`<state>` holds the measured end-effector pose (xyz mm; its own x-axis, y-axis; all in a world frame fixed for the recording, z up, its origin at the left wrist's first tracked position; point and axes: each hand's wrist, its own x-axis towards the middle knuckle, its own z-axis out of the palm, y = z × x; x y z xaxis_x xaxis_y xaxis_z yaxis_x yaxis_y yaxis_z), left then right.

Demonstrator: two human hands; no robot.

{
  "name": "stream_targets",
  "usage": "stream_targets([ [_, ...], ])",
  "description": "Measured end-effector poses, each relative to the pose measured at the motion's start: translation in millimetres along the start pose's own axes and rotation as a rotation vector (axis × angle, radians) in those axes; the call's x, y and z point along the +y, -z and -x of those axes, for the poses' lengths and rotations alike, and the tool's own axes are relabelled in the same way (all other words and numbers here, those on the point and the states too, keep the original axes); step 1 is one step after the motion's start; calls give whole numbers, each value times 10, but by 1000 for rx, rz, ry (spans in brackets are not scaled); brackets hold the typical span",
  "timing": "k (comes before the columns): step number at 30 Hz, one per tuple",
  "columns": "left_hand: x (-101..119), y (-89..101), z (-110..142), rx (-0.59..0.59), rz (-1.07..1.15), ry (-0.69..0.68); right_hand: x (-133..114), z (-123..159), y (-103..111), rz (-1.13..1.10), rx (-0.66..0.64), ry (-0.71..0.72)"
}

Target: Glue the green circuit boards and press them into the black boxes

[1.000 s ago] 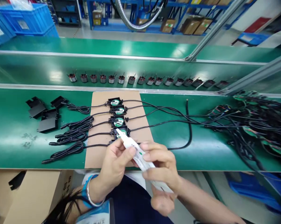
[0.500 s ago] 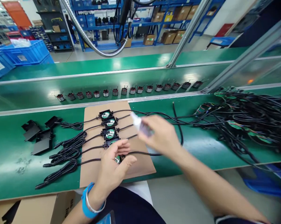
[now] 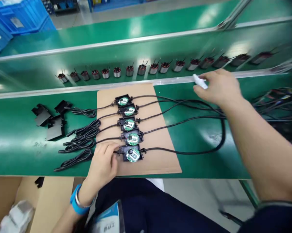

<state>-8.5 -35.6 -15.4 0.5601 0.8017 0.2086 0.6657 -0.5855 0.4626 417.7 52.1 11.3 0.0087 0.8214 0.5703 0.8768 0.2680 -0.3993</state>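
My right hand (image 3: 218, 85) is closed round a small squeeze bottle (image 3: 200, 81), its white end pointing left over the back of the bench; the rest is hidden in my palm. My left hand (image 3: 103, 161) lies at the left end of the nearest black plastic housing (image 3: 123, 154), fingers curled about its black cable (image 3: 116, 151). Several such housings form a column on a cardboard sheet (image 3: 160, 165). Each holds a round green circuit board (image 3: 133, 155) with white marks on top, and cables leave both ends.
Coiled cables (image 3: 75, 160) and loose black housings (image 3: 55, 127) lie left on the green bench (image 3: 15, 155). Several motor stators (image 3: 130, 70) line the back ledge. Tangled wires (image 3: 281, 103) pile at right. Blue bins (image 3: 22, 17) stand at back left, an open carton (image 3: 53, 204) below.
My right hand has carried the bottle right and away from the housings. My left hand has moved left and down, uncovering the nearer boards. The view has tilted downward.
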Motion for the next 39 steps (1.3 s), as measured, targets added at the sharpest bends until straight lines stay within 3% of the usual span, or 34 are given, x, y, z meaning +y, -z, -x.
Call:
stream_targets([
  [2, -14, -44, -10, -72, -28, 18, -473, 359, -36, -58, -105, 60],
  [5, -58, -90, -28, -85, -48, 12, -1153, 956, -198, -269, -494, 239],
  [8, -130, -79, -26, -48, -46, -64, -1482, 1337, -427, -266, -452, 216],
  [10, -155, -27, -10, -25, -17, -108, -1513, 1416, -492, -260, -345, 217],
  [13, -111, 97, 26, 1, 59, -124, -1506, 1387, -371, -248, -277, 324],
  [16, -7, 200, 48, 30, 65, -115, -1605, 1319, -137, -144, -369, 421],
  [20, 97, 218, 36, 39, -24, -84, -1805, 1229, 26, -58, -553, 437],
  [30, 144, 159, -68, -106, -194, -74, -1826, 950, -172, 7, -691, 432],
  [39, 125, 126, -84, -216, -148, 21, -1821, 887, -320, 8, -824, 369],
])
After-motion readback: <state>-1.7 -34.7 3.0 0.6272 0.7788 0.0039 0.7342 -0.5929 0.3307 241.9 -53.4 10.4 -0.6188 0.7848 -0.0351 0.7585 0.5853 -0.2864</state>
